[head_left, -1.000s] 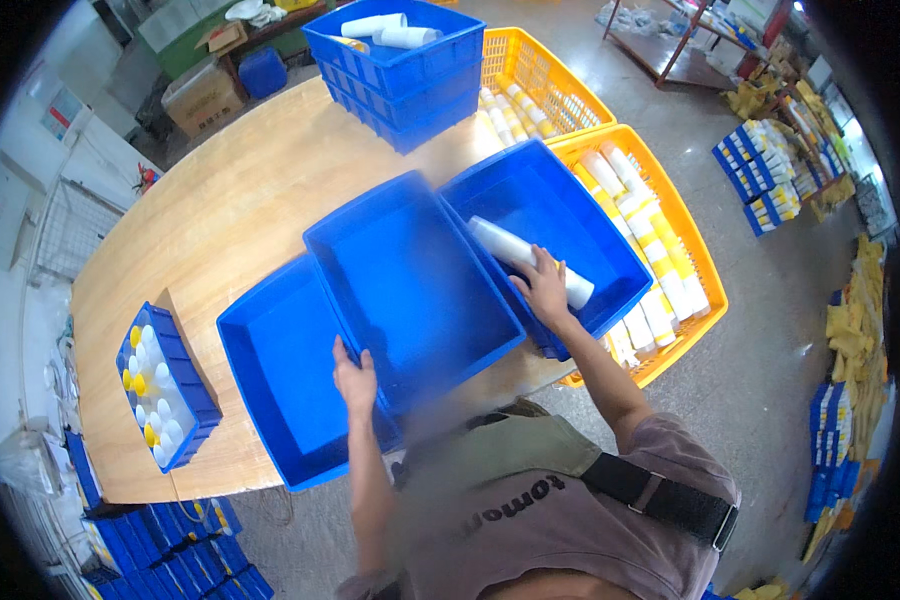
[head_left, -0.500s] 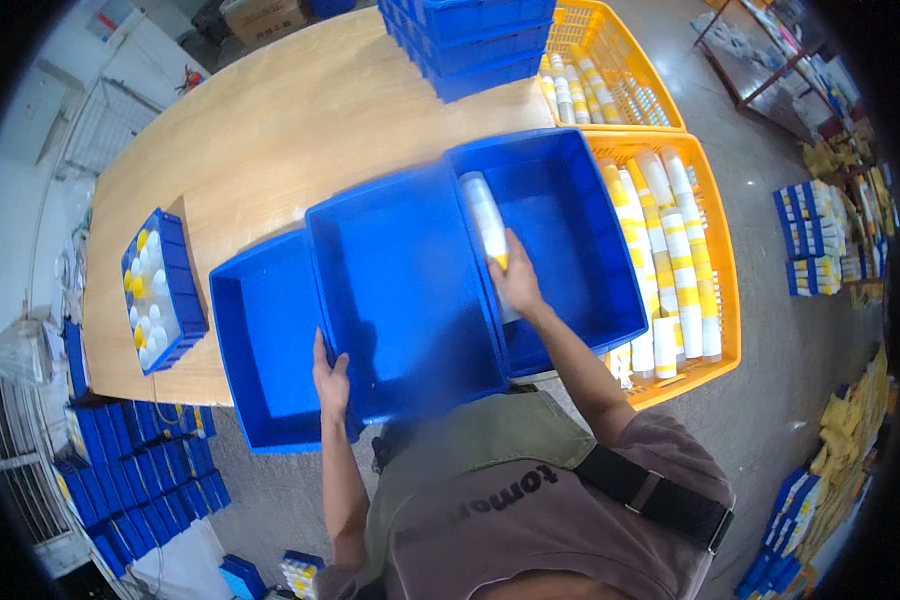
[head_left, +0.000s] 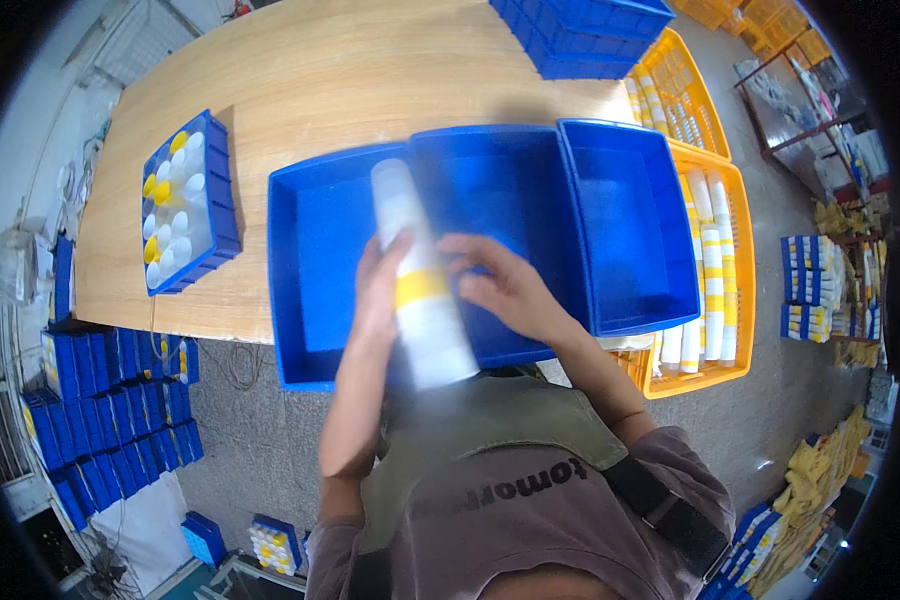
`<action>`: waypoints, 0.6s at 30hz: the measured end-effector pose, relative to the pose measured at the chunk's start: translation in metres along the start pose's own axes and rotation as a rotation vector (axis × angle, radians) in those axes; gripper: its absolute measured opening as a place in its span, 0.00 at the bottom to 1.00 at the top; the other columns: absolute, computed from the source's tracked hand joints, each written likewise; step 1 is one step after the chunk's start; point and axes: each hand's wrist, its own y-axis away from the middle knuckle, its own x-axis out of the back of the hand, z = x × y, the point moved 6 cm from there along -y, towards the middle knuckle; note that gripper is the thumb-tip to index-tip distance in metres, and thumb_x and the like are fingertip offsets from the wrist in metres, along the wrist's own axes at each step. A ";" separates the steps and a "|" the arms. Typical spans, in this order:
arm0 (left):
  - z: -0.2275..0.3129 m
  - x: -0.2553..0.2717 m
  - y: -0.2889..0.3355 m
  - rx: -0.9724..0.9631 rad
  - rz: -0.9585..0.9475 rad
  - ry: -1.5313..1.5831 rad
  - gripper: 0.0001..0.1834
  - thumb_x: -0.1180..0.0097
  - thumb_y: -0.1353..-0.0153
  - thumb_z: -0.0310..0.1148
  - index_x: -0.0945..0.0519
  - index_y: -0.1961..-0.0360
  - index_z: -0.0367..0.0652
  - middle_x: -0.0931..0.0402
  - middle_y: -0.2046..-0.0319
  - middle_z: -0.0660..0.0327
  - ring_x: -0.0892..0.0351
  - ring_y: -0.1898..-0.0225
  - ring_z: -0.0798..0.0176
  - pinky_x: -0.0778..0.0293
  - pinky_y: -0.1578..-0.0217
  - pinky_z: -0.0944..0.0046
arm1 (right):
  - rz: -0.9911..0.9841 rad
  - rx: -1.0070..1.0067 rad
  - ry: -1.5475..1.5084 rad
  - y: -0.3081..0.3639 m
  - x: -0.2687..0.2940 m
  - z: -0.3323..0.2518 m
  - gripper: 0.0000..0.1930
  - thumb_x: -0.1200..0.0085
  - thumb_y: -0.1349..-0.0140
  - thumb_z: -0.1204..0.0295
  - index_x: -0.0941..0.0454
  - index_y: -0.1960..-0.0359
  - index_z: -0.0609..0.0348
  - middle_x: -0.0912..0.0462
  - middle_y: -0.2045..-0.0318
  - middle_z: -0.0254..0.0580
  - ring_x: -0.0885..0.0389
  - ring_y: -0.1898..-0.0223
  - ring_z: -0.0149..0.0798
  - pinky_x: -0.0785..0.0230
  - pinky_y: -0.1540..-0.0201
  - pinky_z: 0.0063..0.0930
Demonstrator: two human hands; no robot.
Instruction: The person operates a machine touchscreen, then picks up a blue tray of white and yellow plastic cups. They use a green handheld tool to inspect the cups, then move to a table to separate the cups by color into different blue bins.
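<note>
A long white tube with a yellow band (head_left: pixel 420 280) is raised close to my chest, over the near edge of the wooden table. My left hand (head_left: pixel 378 285) grips its left side and my right hand (head_left: pixel 498 285) holds its right side near the band. Below the tube lie three empty blue trays side by side: a left tray (head_left: pixel 310 260), a middle tray (head_left: pixel 515 190) and a right tray (head_left: pixel 630 230). The tube and both hands are slightly blurred.
A yellow crate (head_left: pixel 715 290) with several white-and-yellow tubes sits right of the trays. A small blue tray (head_left: pixel 225 220) of white and yellow caps stands at the table's left. Stacked blue bins (head_left: pixel 580 35) sit at the far edge; more blue bins (head_left: pixel 100 400) line the floor at left.
My right hand lifted the tube out of the right tray and brought it to my chest. My left hand left the tray's front rim and joined it on the tube.
</note>
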 end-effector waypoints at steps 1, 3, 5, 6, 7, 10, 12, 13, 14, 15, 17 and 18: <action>0.008 0.019 0.008 0.046 0.019 0.109 0.29 0.49 0.33 0.45 0.33 0.41 0.31 0.20 0.58 0.46 0.16 0.68 0.55 0.18 0.69 0.61 | 0.064 -0.022 -0.126 -0.018 -0.008 0.004 0.25 0.48 0.31 0.64 0.36 0.35 0.60 0.28 0.41 0.45 0.27 0.45 0.38 0.29 0.48 0.31; 0.019 0.042 0.026 0.146 -0.139 0.468 0.28 0.57 0.30 0.46 0.32 0.43 0.29 0.20 0.59 0.43 0.16 0.66 0.52 0.16 0.68 0.61 | 0.257 -0.119 -0.139 -0.049 -0.024 0.027 0.23 0.57 0.27 0.59 0.36 0.36 0.60 0.26 0.43 0.46 0.27 0.44 0.39 0.30 0.47 0.34; 0.024 0.057 0.042 0.203 -0.229 0.640 0.29 0.59 0.29 0.47 0.31 0.43 0.28 0.20 0.59 0.42 0.16 0.66 0.51 0.16 0.68 0.60 | -0.048 -0.231 -0.708 -0.076 -0.075 0.056 0.24 0.58 0.26 0.57 0.36 0.36 0.59 0.25 0.44 0.47 0.25 0.46 0.41 0.29 0.47 0.37; 0.026 0.063 0.044 0.221 -0.242 0.619 0.29 0.60 0.29 0.47 0.31 0.43 0.28 0.21 0.59 0.41 0.16 0.66 0.50 0.15 0.68 0.59 | -0.165 -0.306 -0.961 -0.086 -0.096 0.068 0.24 0.59 0.26 0.57 0.36 0.36 0.59 0.24 0.45 0.47 0.25 0.47 0.41 0.29 0.47 0.38; 0.027 0.068 0.047 0.241 -0.253 0.599 0.29 0.60 0.29 0.48 0.32 0.43 0.28 0.21 0.59 0.41 0.16 0.66 0.50 0.15 0.67 0.59 | -0.151 -0.360 -0.946 -0.095 -0.109 0.083 0.24 0.60 0.26 0.55 0.35 0.37 0.59 0.24 0.47 0.47 0.24 0.49 0.42 0.29 0.47 0.38; 0.030 0.081 0.054 0.410 -0.190 0.600 0.23 0.49 0.34 0.44 0.27 0.46 0.35 0.20 0.60 0.50 0.18 0.65 0.53 0.19 0.63 0.56 | 0.013 -0.445 -0.889 -0.133 -0.128 0.115 0.25 0.62 0.27 0.51 0.31 0.43 0.59 0.22 0.51 0.47 0.22 0.53 0.43 0.28 0.48 0.40; 0.037 0.085 0.052 0.426 -0.240 0.586 0.24 0.48 0.34 0.44 0.27 0.46 0.35 0.20 0.60 0.49 0.18 0.64 0.53 0.19 0.63 0.57 | 0.120 -0.356 -0.882 -0.172 -0.115 0.113 0.26 0.63 0.27 0.48 0.28 0.47 0.59 0.21 0.54 0.48 0.22 0.55 0.44 0.27 0.48 0.41; 0.039 0.088 0.051 0.434 -0.247 0.571 0.24 0.48 0.34 0.45 0.27 0.46 0.35 0.20 0.60 0.49 0.18 0.64 0.54 0.18 0.63 0.57 | 0.140 -0.401 -1.087 -0.174 -0.113 0.112 0.28 0.64 0.28 0.45 0.26 0.52 0.59 0.21 0.57 0.49 0.23 0.54 0.45 0.30 0.45 0.43; 0.039 0.092 0.047 0.434 -0.211 0.602 0.24 0.48 0.34 0.45 0.27 0.46 0.36 0.20 0.61 0.50 0.18 0.65 0.55 0.18 0.64 0.58 | 0.297 -0.395 -1.063 -0.174 -0.105 0.111 0.32 0.66 0.29 0.42 0.28 0.48 0.61 0.22 0.53 0.51 0.24 0.51 0.48 0.33 0.41 0.45; 0.037 0.098 0.043 0.436 -0.156 0.622 0.24 0.48 0.33 0.46 0.27 0.46 0.36 0.20 0.61 0.50 0.18 0.66 0.55 0.18 0.64 0.59 | 0.221 -0.482 -1.183 -0.172 -0.111 0.108 0.34 0.67 0.30 0.39 0.31 0.44 0.60 0.22 0.52 0.50 0.23 0.50 0.48 0.34 0.41 0.44; 0.034 0.107 0.032 0.418 -0.139 0.662 0.27 0.50 0.32 0.48 0.29 0.45 0.35 0.21 0.61 0.47 0.17 0.67 0.54 0.17 0.66 0.58 | 0.122 -0.583 -1.225 -0.155 -0.126 0.102 0.37 0.68 0.31 0.37 0.35 0.39 0.59 0.22 0.52 0.48 0.23 0.51 0.47 0.33 0.42 0.41; 0.034 0.110 0.023 0.400 -0.179 0.684 0.29 0.51 0.32 0.49 0.31 0.43 0.33 0.22 0.59 0.44 0.17 0.66 0.51 0.16 0.67 0.57 | 0.001 -0.651 -1.257 -0.144 -0.139 0.100 0.37 0.69 0.30 0.38 0.35 0.39 0.60 0.22 0.53 0.48 0.23 0.51 0.47 0.31 0.44 0.39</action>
